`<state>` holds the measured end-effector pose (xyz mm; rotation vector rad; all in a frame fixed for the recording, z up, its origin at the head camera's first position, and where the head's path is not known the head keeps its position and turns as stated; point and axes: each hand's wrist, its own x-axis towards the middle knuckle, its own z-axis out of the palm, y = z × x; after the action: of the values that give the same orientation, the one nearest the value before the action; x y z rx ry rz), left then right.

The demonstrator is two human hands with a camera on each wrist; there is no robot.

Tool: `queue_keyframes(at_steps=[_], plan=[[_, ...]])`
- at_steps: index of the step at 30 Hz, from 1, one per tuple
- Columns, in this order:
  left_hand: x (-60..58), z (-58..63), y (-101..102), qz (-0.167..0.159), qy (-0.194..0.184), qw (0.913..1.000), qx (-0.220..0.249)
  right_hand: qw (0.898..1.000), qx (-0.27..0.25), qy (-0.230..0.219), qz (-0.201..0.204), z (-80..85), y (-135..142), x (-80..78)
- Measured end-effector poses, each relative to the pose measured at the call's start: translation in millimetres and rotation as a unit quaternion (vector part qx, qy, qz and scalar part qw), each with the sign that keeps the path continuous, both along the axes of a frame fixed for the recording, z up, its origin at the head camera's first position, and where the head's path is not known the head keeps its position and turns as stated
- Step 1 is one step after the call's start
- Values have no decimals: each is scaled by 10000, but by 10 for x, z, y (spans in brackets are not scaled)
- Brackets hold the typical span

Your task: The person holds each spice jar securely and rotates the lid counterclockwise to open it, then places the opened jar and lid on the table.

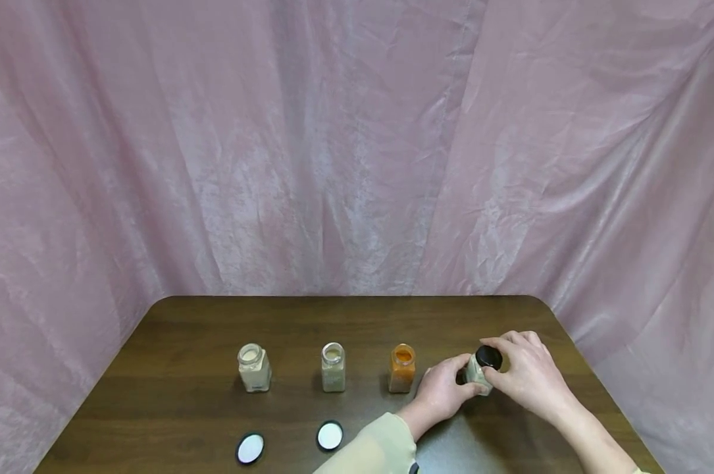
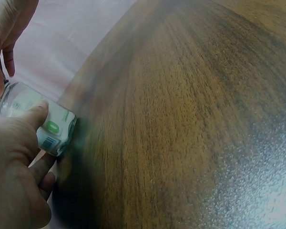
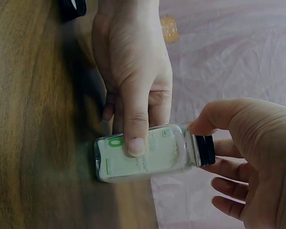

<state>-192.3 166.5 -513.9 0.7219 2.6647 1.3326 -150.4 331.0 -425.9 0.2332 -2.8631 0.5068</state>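
A square glass spice jar point(image 1: 476, 375) with a pale green label and a black lid point(image 1: 489, 357) stands at the right of the table. My left hand point(image 1: 442, 390) grips its body from the left, with the thumb across the label, as the right wrist view shows. From the other side my right hand point(image 1: 530, 374) pinches the black lid between thumb and fingers. In the left wrist view the jar's base point(image 2: 62, 138) is by the tabletop, and the lid is partly hidden behind the right fingers.
Lidless jars stand in a row to the left: one with orange powder point(image 1: 401, 370), one greyish green point(image 1: 333, 368), one cream point(image 1: 255, 368). Two black-rimmed lids, a left one point(image 1: 251, 448) and a right one point(image 1: 330, 436), lie white side up nearer the front. A pink curtain point(image 1: 357, 164) hangs behind the table.
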Motion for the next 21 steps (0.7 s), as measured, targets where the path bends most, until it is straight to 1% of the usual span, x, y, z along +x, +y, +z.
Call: queue_keyframes(at_steps=[7,9,16,21], plan=[[-6,-24,6,-36,61,10000,-52,9998,20,-122,126,15,-9,-5],[-8,-26,10,-51,96,9999,-42,9998,35,-103,195,19,-2,-5],[-4,-28,6,-20,21,10000,-40,9982,208,67,556,35,26,-2],[-2,-28,2,-8,19,10000,-45,9970,273,116,712,56,35,-3]])
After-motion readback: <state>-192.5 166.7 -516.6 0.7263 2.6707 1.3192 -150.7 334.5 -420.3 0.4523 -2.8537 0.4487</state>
